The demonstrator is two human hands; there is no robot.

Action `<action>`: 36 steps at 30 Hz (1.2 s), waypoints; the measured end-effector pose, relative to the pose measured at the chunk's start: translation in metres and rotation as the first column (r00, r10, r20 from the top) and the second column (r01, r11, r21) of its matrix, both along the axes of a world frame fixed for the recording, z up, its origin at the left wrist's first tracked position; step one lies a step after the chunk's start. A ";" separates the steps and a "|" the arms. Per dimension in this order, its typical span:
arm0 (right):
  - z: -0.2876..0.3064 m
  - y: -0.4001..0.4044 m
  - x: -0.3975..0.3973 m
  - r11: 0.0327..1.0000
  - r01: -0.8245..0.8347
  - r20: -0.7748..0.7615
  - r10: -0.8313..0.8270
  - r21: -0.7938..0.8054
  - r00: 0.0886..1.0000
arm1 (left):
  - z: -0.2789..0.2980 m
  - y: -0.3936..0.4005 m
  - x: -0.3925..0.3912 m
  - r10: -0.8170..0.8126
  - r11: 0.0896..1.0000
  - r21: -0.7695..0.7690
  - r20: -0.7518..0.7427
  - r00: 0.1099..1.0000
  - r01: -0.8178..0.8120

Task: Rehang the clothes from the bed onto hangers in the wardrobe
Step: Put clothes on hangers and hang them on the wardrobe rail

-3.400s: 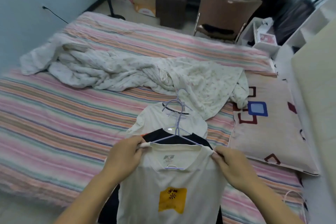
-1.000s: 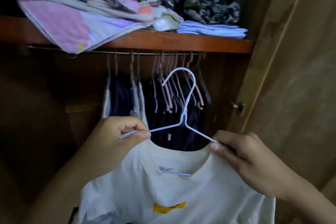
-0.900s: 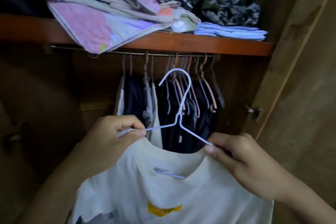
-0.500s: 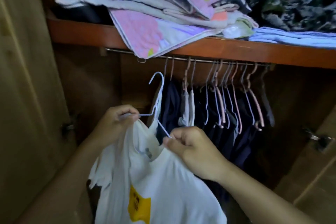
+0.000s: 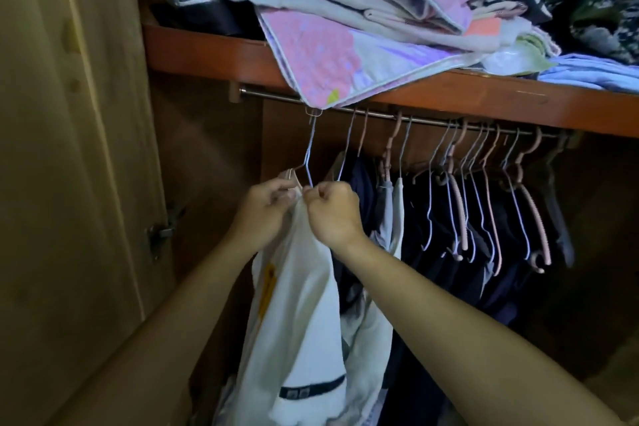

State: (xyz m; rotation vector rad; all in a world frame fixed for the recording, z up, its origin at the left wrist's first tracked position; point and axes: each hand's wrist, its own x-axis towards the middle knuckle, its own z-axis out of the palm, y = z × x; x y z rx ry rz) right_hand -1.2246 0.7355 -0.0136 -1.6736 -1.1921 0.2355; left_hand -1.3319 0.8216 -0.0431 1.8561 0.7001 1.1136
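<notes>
- The white T-shirt (image 5: 297, 290) is on a thin wire hanger (image 5: 308, 162), and the hook of this hanger reaches up to the metal rail (image 5: 269, 96) near its left end. The top of the hook is hidden behind the hanging corner of a pink quilt (image 5: 325, 59), so I cannot tell if it really sits over the rail.
- The left hand (image 5: 266, 207) pinches the shoulder of the shirt and the hanger arm; the right hand (image 5: 333, 211) is curled tight on the other arm, just beside it. Both hands are close together.
- If the hands let go before the hook is seated, I think the shirt falls to the wardrobe floor.
- The hook may catch the quilt corner in place of the rail; then a pull can drag the folded bedding off the shelf (image 5: 214, 57).
- The collar looks bunched on one side, so the shirt can slide off the thin wire.
- The dark clothes (image 5: 432, 235) hang just beside, and their hooks may tangle with this one.
</notes>
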 end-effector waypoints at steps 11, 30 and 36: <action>0.048 0.084 0.035 0.956 0.292 -0.054 -0.293 -0.018 0.955 | 0.012 -0.050 -0.013 0.012 0.999 0.046 -0.120 0.993 -0.007; -0.001 0.102 0.053 0.961 -0.057 -0.380 -0.053 -0.272 0.924 | -0.020 -0.027 0.011 0.308 0.951 0.188 -0.463 0.831 -0.247; 0.003 0.051 0.055 0.941 -0.074 -0.134 0.031 -0.332 0.991 | -0.013 -0.044 0.011 0.301 0.953 0.185 -0.514 0.803 -0.239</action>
